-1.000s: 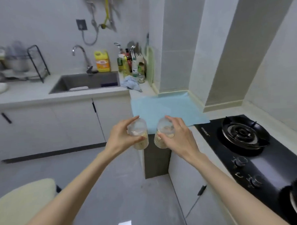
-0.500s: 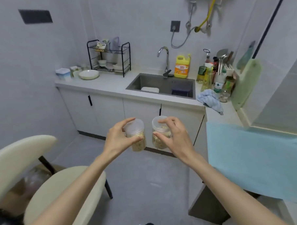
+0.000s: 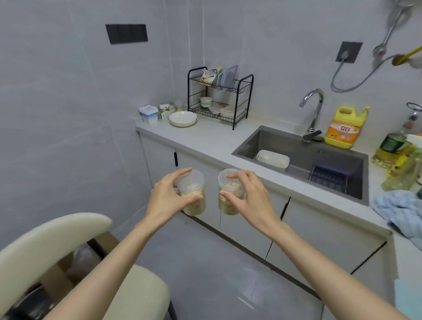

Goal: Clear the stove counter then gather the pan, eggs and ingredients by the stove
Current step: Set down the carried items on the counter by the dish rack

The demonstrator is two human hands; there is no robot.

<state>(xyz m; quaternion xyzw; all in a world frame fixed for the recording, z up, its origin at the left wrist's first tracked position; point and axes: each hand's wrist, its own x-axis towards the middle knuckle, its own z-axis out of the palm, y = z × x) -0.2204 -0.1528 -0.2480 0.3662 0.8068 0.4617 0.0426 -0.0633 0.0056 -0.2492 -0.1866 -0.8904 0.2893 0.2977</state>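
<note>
I hold two clear plastic jars with pale, crumbly contents out in front of me, over the floor. My left hand (image 3: 164, 197) grips the left jar (image 3: 193, 199) from its left side. My right hand (image 3: 251, 198) grips the right jar (image 3: 227, 200) from its right side. Both jars are upright, lidded and a small gap apart. The stove is out of view. The grey sink counter (image 3: 211, 138) runs ahead of the jars, just beyond them.
A sink (image 3: 301, 153) holds a white tub and a dark rack. A dish rack (image 3: 220, 96), a white plate (image 3: 182, 118) and small tubs stand at the counter's far left. Yellow detergent (image 3: 344, 127), bottles and a blue cloth (image 3: 406, 215) crowd the right. A cream chair (image 3: 64, 258) stands at lower left.
The view has swung left, away from the stove and the blue mat, toward the sink counter. Both hands keep the same grip on the jars.
</note>
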